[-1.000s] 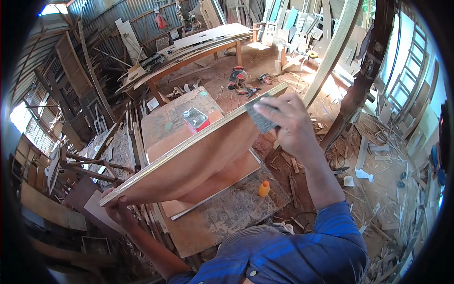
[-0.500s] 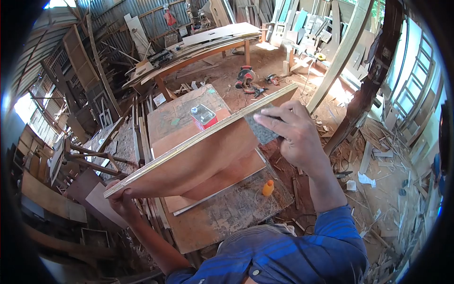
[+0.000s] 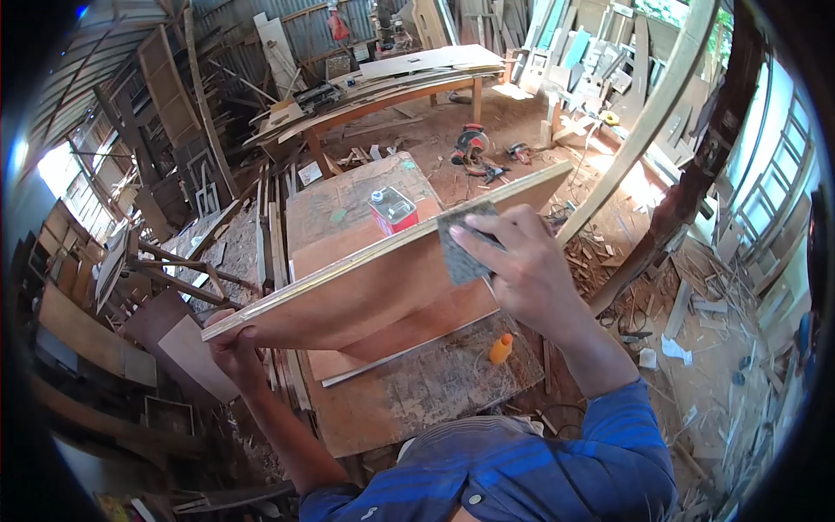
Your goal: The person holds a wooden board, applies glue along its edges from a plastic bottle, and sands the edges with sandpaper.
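Note:
A plywood board [image 3: 348,300] is held tilted on edge, its pale layered edge facing up. My left hand [image 3: 235,348] grips its lower left corner, the thumb on the near face and the fingers partly hidden behind. My right hand [image 3: 535,261] holds a grey speckled sheet of sandpaper [image 3: 461,254] against the board's top edge and near face, toward the right end. The index and middle fingers lie stretched over the sheet. Below the board, another brown panel [image 3: 426,324] lies on the worn worktable [image 3: 417,391].
A red and silver can [image 3: 396,211] stands on the worktable behind the board. An orange bottle [image 3: 501,349] is near the table's right side. A red and black power tool [image 3: 472,148] sits on the floor beyond. Wood scraps [image 3: 678,309] litter the right; a long bench [image 3: 391,96] stands behind.
My right hand and the sandpaper have slid leftward along the board's edge. My left hand keeps its hold on the corner. The whole view has shifted slightly.

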Demonstrator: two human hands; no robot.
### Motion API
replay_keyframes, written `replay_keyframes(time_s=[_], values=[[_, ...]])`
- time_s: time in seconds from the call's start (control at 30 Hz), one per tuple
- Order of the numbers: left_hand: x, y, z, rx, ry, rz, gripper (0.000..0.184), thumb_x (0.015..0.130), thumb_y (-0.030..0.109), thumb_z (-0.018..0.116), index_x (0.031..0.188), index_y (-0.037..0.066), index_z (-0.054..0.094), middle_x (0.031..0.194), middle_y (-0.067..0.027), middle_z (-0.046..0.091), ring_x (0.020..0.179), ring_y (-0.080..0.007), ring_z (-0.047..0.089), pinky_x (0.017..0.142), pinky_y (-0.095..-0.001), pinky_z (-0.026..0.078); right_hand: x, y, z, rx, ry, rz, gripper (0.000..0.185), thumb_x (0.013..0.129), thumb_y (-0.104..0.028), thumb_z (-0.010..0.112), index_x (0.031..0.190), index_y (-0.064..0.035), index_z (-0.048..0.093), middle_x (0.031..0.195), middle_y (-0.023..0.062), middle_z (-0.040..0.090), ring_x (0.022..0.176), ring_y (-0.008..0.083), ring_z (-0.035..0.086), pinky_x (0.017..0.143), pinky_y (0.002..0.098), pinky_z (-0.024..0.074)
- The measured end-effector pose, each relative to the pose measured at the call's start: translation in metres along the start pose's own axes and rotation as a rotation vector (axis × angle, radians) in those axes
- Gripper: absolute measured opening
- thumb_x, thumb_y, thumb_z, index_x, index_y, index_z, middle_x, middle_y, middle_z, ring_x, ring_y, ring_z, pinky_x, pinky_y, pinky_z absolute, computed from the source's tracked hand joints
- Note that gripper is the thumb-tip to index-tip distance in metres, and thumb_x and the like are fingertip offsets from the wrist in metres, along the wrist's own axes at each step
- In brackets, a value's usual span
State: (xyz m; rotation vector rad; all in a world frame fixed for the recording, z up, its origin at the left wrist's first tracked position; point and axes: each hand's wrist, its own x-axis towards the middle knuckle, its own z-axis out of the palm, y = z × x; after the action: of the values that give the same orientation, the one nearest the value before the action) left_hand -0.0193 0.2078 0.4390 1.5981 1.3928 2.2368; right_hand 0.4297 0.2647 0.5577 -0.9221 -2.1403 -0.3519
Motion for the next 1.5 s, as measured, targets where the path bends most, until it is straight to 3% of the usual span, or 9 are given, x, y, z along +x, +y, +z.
replay_keyframes(time_s=[0.27,0.37,0.5,0.7,0.83,0.93,1.03,1.07,1.5], values=[[0.002,0.002,0.000,-0.022,-0.023,-0.008,0.027,0.078,0.015,0.086,0.095,0.003,0.069,0.115,-0.0086,0.063,0.110,-0.0209,0.060,0.099,-0.0367,0.047,0.009,-0.023,0.019,0.053,0.000,-0.034,0.056,0.071,0.007,0.070,0.125,-0.0099,0.076,0.117,0.0066,0.071,0.103,0.0289,0.059,0.093,0.0394,0.0513],[0.000,-0.004,-0.004,-0.026,-0.015,0.000,0.025,0.078,0.014,0.085,0.094,0.003,0.069,0.115,-0.0092,0.063,0.110,-0.0212,0.060,0.099,-0.0369,0.047,0.009,-0.023,-0.008,0.111,-0.148,-0.066,0.063,0.070,0.008,0.068,0.130,-0.0106,0.073,0.125,0.0074,0.068,0.106,0.0284,0.058,0.093,0.0409,0.0511],[0.001,0.002,0.003,-0.045,-0.008,0.007,0.026,0.077,0.013,0.085,0.094,0.003,0.069,0.115,-0.0096,0.063,0.110,-0.0216,0.061,0.099,-0.0370,0.047,0.022,-0.035,0.015,0.047,0.028,-0.076,0.058,0.070,0.008,0.068,0.125,-0.0112,0.075,0.120,0.0061,0.070,0.101,0.0295,0.059,0.088,0.0431,0.0517],[0.002,0.006,0.002,-0.043,-0.016,-0.004,0.024,0.076,0.013,0.087,0.091,0.003,0.072,0.114,-0.0093,0.064,0.108,-0.0206,0.062,0.098,-0.0361,0.048,0.018,-0.037,-0.003,0.184,-0.136,-0.126,0.057,0.071,0.002,0.069,0.128,-0.0054,0.072,0.125,0.0083,0.066,0.107,0.0291,0.056,0.097,0.0428,0.0488],[0.002,0.006,0.004,-0.101,0.017,-0.049,0.022,0.074,0.014,0.090,0.088,0.003,0.077,0.111,-0.0086,0.065,0.106,-0.0207,0.063,0.096,-0.0365,0.049,0.027,-0.048,0.018,0.087,-0.027,-0.123,0.059,0.070,0.003,0.070,0.128,-0.0056,0.072,0.125,0.0079,0.066,0.108,0.0289,0.056,0.094,0.0424,0.0485],[0.002,-0.004,-0.005,0.035,-0.081,0.051,0.034,0.080,0.017,0.082,0.106,0.001,0.067,0.118,-0.0080,0.062,0.109,-0.0179,0.059,0.099,-0.0336,0.047,0.026,-0.056,0.019,0.119,-0.106,-0.125,0.060,0.069,0.003,0.071,0.128,-0.0054,0.071,0.126,0.0077,0.066,0.108,0.0289,0.056,0.094,0.0430,0.0482],[0.001,0.002,-0.002,0.010,-0.058,0.032,0.032,0.080,0.015,0.083,0.105,0.002,0.068,0.120,-0.0085,0.062,0.110,-0.0188,0.060,0.099,-0.0337,0.047,0.030,-0.063,0.002,0.143,-0.126,-0.152,0.059,0.069,0.001,0.070,0.128,-0.0045,0.071,0.126,0.0077,0.066,0.109,0.0288,0.056,0.094,0.0436,0.0473],[0.002,0.013,0.006,-0.062,0.005,-0.028,0.025,0.070,0.012,0.092,0.088,0.003,0.077,0.109,-0.0073,0.065,0.107,-0.0207,0.063,0.098,-0.0367,0.049,0.034,-0.067,0.010,0.126,-0.077,-0.160,0.059,0.069,0.001,0.070,0.128,-0.0044,0.071,0.126,0.0076,0.066,0.108,0.0286,0.056,0.094,0.0435,0.0468],[0.003,0.008,0.004,-0.069,-0.024,0.000,0.027,0.070,0.006,0.091,0.090,0.005,0.073,0.111,-0.0070,0.065,0.104,-0.0195,0.064,0.097,-0.0352,0.050,0.038,-0.101,0.042,0.171,-0.113,-0.114,0.068,0.067,0.007,0.066,0.132,-0.0110,0.071,0.124,0.0060,0.067,0.105,0.0301,0.057,0.093,0.0432,0.0451]])
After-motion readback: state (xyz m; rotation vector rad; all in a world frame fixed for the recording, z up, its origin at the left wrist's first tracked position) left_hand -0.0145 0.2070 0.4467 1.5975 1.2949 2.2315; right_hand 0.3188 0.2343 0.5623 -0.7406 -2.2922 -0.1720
